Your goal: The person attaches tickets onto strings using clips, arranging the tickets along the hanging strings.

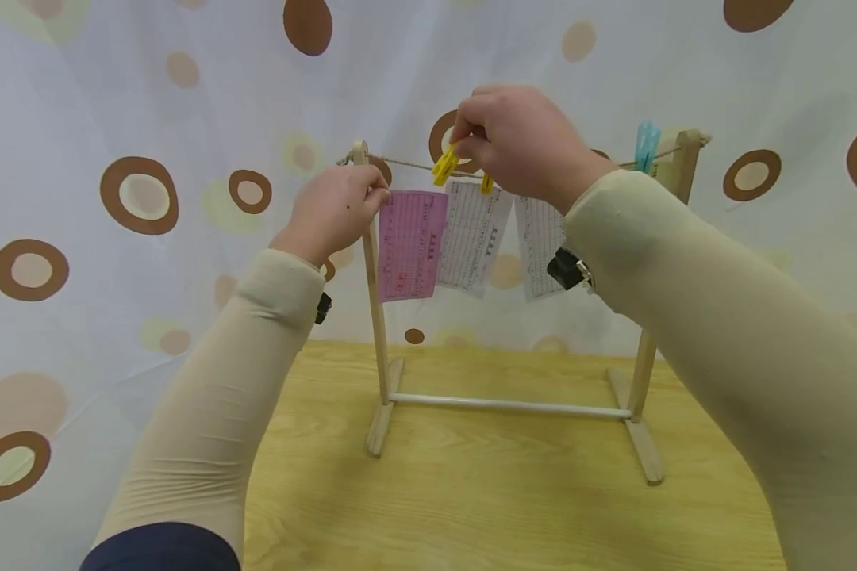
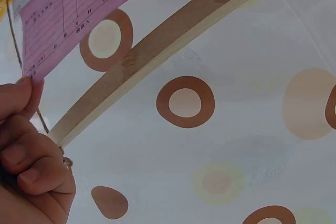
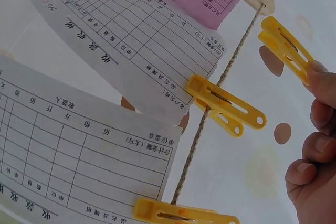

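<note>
My left hand (image 1: 332, 208) pinches an upper corner of a pink receipt slip (image 1: 412, 246) between thumb and finger, beside the left post. The slip hangs down by the rope (image 3: 194, 148) and partly overlaps a white receipt slip (image 1: 471, 230). With thumb and fingertips, my right hand (image 1: 517, 139) holds a yellow clothespin (image 3: 286, 48) by its handle end, apart from the rope and the pink slip. A second yellow clothespin (image 3: 226, 103) clips the white slip to the rope. Another yellow clothespin (image 3: 184, 215) fastens another white slip (image 3: 79, 145), partly hidden by my right arm in the head view.
The rope runs between the left post (image 1: 374, 317) and right post (image 1: 685, 170) of a wooden stand. A blue clothespin (image 1: 646, 147) sits near its right end. A white bar (image 1: 507, 405) joins the feet on the wooden table (image 1: 500, 492). A dotted curtain (image 1: 207, 119) hangs behind.
</note>
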`<control>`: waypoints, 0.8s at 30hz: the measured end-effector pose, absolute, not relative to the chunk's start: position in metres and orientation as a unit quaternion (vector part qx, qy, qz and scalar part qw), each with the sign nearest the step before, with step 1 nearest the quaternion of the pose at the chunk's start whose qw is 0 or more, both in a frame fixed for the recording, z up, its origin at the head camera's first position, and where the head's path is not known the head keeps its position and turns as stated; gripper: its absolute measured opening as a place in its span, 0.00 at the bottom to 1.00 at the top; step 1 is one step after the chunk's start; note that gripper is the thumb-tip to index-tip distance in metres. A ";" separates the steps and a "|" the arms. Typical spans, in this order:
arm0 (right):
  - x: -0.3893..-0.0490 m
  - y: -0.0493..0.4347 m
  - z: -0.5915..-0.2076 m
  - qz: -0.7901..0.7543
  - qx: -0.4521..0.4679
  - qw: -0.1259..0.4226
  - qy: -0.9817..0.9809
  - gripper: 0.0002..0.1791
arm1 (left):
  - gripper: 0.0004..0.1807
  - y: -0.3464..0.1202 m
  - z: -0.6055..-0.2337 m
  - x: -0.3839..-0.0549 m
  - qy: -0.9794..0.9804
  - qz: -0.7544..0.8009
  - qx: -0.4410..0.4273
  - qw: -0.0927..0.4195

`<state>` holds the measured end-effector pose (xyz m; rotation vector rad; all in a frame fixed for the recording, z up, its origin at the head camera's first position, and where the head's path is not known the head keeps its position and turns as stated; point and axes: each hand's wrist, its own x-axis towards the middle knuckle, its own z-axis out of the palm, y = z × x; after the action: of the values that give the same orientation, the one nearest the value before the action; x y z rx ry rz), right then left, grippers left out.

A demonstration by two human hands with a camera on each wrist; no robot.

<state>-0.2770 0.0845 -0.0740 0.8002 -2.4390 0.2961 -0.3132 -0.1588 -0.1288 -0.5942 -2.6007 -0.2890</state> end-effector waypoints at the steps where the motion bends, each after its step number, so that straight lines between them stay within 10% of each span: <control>1: -0.279 0.083 -0.073 0.109 0.297 0.275 -0.908 0.11 | 0.15 -0.158 -0.128 -0.313 -0.945 -0.101 -0.213 0.228; 24: -0.304 0.058 -0.060 0.111 0.237 0.232 -0.937 0.13 | 0.18 -0.150 -0.112 -0.317 -0.953 -0.078 -0.153 0.248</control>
<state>-0.3040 0.0579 -0.0603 0.6525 -2.5740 0.3055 -0.3172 -0.1500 -0.1116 -0.4157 -2.5985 -0.2115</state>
